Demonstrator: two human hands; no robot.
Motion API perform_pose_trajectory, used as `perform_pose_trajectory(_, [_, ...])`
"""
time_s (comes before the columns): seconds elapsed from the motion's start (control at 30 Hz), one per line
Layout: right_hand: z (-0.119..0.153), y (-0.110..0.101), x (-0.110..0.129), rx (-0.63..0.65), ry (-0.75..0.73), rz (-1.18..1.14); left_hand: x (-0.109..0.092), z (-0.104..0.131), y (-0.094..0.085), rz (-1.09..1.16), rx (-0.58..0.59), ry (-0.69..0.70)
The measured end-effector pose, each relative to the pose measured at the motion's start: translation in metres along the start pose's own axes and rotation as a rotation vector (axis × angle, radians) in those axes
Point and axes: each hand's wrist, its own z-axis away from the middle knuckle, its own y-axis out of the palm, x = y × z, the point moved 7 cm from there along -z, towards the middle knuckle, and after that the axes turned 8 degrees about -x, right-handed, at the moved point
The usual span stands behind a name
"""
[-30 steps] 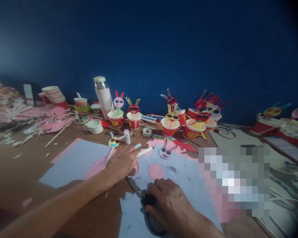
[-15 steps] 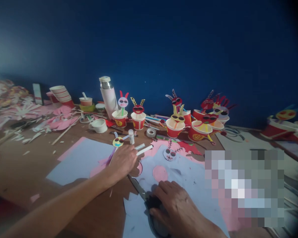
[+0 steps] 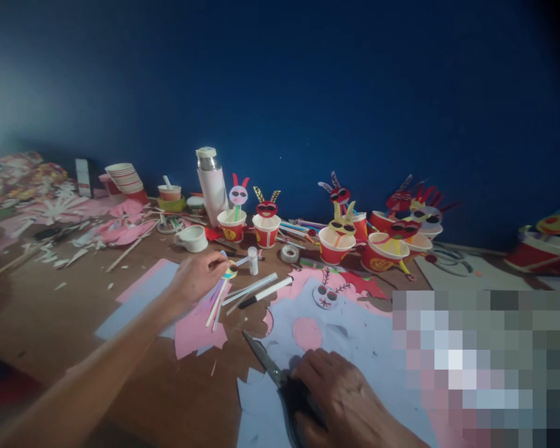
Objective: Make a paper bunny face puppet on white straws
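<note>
My left hand (image 3: 196,274) reaches across the table, thumb and fingers pinched at the edge of a small yellow paper face (image 3: 232,270) with dark eyes. Purple and white strips hang below that face. Black-handled scissors (image 3: 267,359) lie with their blades pointing up and left, and my right hand (image 3: 333,389) is closed around their handles. Under the right hand spreads a pale blue sheet (image 3: 368,348) bearing a pink paper circle (image 3: 307,334). A white paper face (image 3: 325,296) with black branching antennae rests on its far part. A black-and-white marker (image 3: 266,292) lies between the hands.
Red paper cups (image 3: 267,231) with paper creature faces line the back, beside a white thermos (image 3: 212,190). A glue bottle (image 3: 252,261) and a tape roll (image 3: 290,253) stand nearby. Paper scraps and stacked cups (image 3: 126,180) are at left. A pixelated block covers the lower right.
My left hand has moved from above the strips and marker to the face's left side, now pinching it. The marker and pink scraps are uncovered. The right hand stays at the scissors.
</note>
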Motion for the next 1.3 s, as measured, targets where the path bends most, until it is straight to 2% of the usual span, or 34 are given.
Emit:
perform_pose_trajectory(0.13, [-0.001, 0.001, -0.001, 0.010, 0.012, -0.024, 0.003, -0.010, 0.014, 0.133, 0.026, -0.011])
perform_pose_trajectory(0.3, [-0.003, 0.000, 0.003, 0.071, -0.022, -0.049, -0.013, -0.018, 0.035, 0.208, 0.055, 0.019])
perform_pose_trajectory(0.47, [-0.002, -0.007, 0.003, 0.154, 0.046, -0.113, -0.027, -0.023, 0.048, 0.259, 0.062, 0.057])
perform_pose_trajectory(0.6, [-0.003, -0.019, 0.000, 0.200, 0.045, -0.214, -0.039, -0.017, 0.042, 0.345, 0.049, 0.047])
perform_pose_trajectory(0.67, [-0.005, -0.029, -0.008, 0.152, 0.048, -0.276, -0.048, -0.009, 0.033, 0.461, 0.047, 0.066])
perform_pose_trajectory(0.77, [-0.010, -0.047, -0.027, 0.032, 0.090, -0.315, -0.053, 0.002, 0.014, 0.576, -0.067, 0.089])
perform_pose_trajectory(0.87, [-0.013, -0.058, -0.051, -0.060, 0.159, -0.226, -0.047, 0.012, 0.008, 0.599, -0.142, 0.036])
perform_pose_trajectory(0.97, [-0.015, -0.060, -0.070, -0.085, 0.185, -0.059, -0.043, 0.022, 0.014, 0.638, -0.153, 0.022])
perform_pose_trajectory(1.1, [-0.015, -0.057, -0.085, -0.125, 0.156, 0.099, -0.052, 0.038, 0.028, 0.682, -0.026, 0.062])
perform_pose_trajectory(1.3, [-0.015, -0.052, -0.095, -0.148, 0.152, 0.208, -0.075, 0.064, 0.041, 0.661, 0.310, 0.231])
